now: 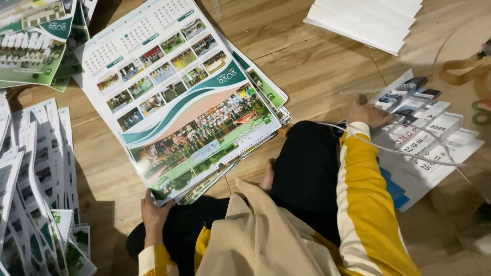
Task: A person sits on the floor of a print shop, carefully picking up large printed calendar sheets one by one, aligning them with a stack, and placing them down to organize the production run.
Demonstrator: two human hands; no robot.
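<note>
- Left hand (153, 212): fingers clamped on near corner of calendar stack (189, 102), lying on wood floor (317, 61), centre-left.
- Right hand (369, 113): on desk calendar (434, 138) w/ white wire (409, 156), right; fingers' grip — can't tell.

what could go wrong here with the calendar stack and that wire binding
1. The left hand holds the calendar stack by one corner only; the sheets already look fanned, so they might slide apart.
2. The wire binding trails across the smaller calendar under the right hand; it might snag or bend.
</note>
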